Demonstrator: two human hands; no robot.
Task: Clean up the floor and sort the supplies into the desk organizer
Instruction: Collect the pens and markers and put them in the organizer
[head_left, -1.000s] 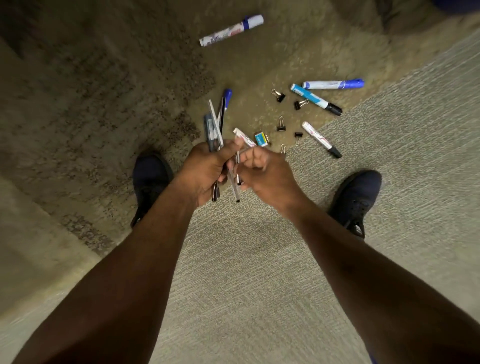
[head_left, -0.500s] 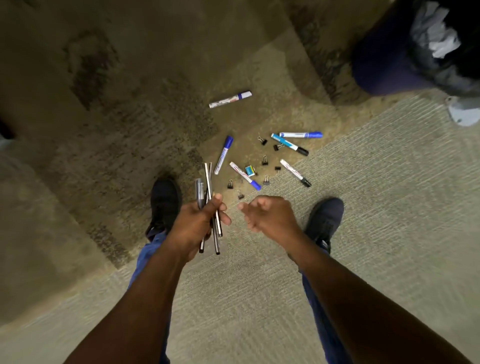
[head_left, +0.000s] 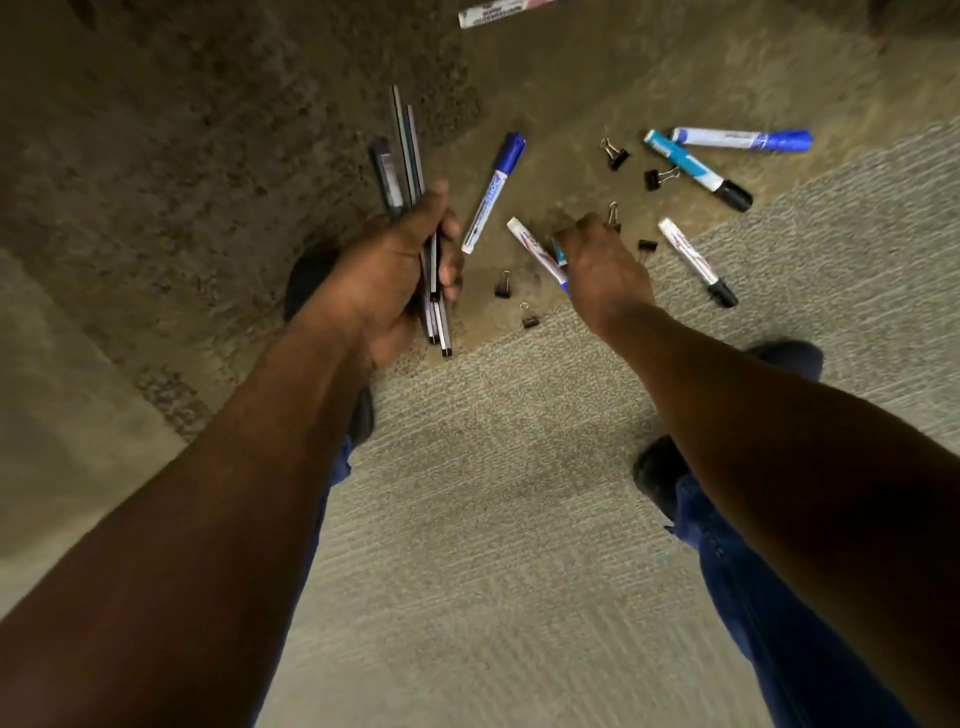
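My left hand grips a bundle of thin pens that stick out above and below the fist. My right hand is low over the floor, fingers pointing down at a small teal block and covering the lower end of a white marker; nothing is lifted in it. A blue-capped marker lies between the hands. To the right lie a teal marker, a blue marker and a black-capped marker. Several black binder clips are scattered among them.
One more marker lies at the top edge. My dark shoes and blue trouser legs stand on the pale ribbed carpet; the supplies lie on a darker brown patch. No desk organizer is in view.
My right hand let go of the pen bundle, opened, then dropped toward the floor onto the teal block and marker. My head has come closer to the floor. The left hand keeps the pens.
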